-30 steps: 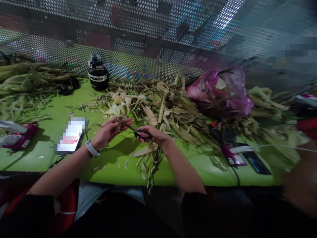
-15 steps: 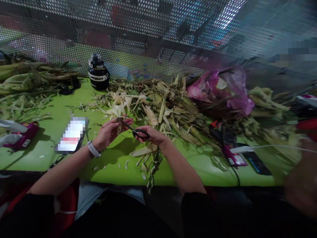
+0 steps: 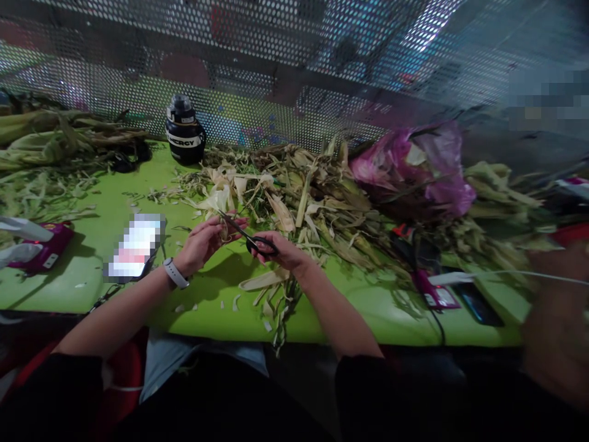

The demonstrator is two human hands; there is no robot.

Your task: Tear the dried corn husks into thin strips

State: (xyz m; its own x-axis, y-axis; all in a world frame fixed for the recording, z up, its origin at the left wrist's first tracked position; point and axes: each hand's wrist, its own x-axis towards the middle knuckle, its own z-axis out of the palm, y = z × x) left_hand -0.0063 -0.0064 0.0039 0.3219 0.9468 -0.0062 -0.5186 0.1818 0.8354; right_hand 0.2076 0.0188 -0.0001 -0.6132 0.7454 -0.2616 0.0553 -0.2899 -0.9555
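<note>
My right hand point(image 3: 280, 253) grips the black handles of a pair of scissors point(image 3: 251, 237), whose blades point up and left. My left hand point(image 3: 202, 240), with a white watch on the wrist, pinches a small pale piece of corn husk point(image 3: 225, 229) right at the blades. Both hands hover just above a bright green table point(image 3: 110, 202). A long husk strip point(image 3: 263, 280) lies on the table under my right hand, with small cut scraps around it.
A large pile of corn husks and stalks point(image 3: 317, 202) spreads behind my hands. A phone point(image 3: 135, 245) lies left, a black jug point(image 3: 184, 130) at the back, a pink plastic bag point(image 3: 414, 166) right. More phones and a cable point(image 3: 460, 288) lie right. Another person's blurred arm point(image 3: 556, 319) is at far right.
Both hands have stayed in place with the scissors at the husk piece; the blades shifted only slightly. The view drifted a little.
</note>
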